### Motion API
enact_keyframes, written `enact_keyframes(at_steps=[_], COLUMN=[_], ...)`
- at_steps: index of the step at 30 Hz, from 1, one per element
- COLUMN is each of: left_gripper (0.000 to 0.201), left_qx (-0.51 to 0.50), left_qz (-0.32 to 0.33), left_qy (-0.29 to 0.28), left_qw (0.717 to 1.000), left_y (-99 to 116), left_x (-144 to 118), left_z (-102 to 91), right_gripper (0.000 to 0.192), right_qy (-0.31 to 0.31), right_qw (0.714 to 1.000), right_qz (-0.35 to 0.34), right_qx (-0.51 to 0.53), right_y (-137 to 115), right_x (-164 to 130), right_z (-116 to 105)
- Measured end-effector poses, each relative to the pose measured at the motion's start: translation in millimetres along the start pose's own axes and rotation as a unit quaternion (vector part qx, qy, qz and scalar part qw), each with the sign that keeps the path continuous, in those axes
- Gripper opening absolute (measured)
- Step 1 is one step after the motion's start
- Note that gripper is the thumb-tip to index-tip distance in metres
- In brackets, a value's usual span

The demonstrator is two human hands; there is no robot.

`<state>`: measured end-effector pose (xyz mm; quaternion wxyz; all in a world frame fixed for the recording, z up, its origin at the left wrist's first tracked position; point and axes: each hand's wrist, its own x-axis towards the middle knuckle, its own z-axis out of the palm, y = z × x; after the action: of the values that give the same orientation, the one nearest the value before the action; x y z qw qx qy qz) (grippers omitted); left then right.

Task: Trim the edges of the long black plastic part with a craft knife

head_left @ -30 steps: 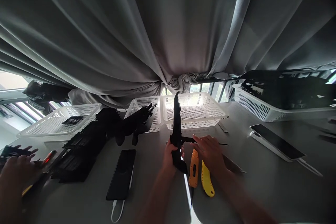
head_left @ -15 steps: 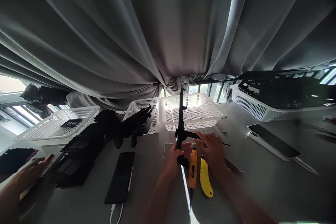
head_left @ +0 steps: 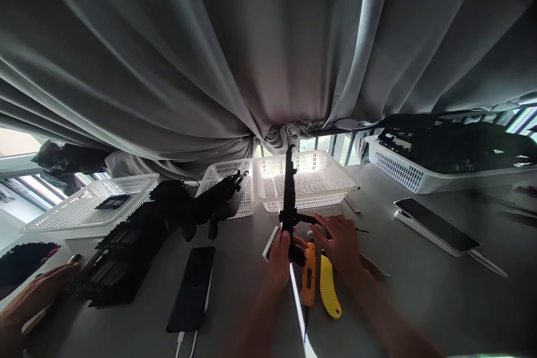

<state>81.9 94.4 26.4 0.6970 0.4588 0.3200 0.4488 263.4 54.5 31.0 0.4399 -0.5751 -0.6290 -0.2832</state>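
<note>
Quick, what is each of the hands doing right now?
Left hand: closed around the upright black part.
Right hand: open, fingers spread, touching the black part's side arm; holding nothing.

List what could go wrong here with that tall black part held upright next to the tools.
1. The left hand grips only the lower end of the long black part, which stands upright; it may tip toward the white basket.
2. The right hand rests beside the orange screwdriver and yellow cutter; a nudge might push them off.
3. The phone lies near the elbow and could get knocked.
</note>
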Motion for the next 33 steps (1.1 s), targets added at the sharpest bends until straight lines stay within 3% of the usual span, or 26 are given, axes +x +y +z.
enact_keyframes(at_steps=[7,22,33], left_gripper=[0.071,0.058,0.059], left_qx=[-0.097,-0.095,-0.111], left_qz=[-0.036,-0.028,-0.026], left_qy=[-0.047,-0.070,-0.046], left_qw=[0.994,0.993,0.992], left_y=[2.4,4.3,5.0], left_x=[2.2,-1.1,0.9], left_z=[4.7,4.1,3.1], right_gripper=[0.022,0.013,0.021], right_qy=[0.004,0.037,-0.004], right_qw=[1.000,0.999,0.999], right_qz=[-0.009,-0.001,-0.024], right_qx=[0.013,0.004,0.027], right_y=[-4.3,-4.2,-2.5], right_x=[1.1,2.6,-0.1], right_z=[-1.9,-3.7,-3.2])
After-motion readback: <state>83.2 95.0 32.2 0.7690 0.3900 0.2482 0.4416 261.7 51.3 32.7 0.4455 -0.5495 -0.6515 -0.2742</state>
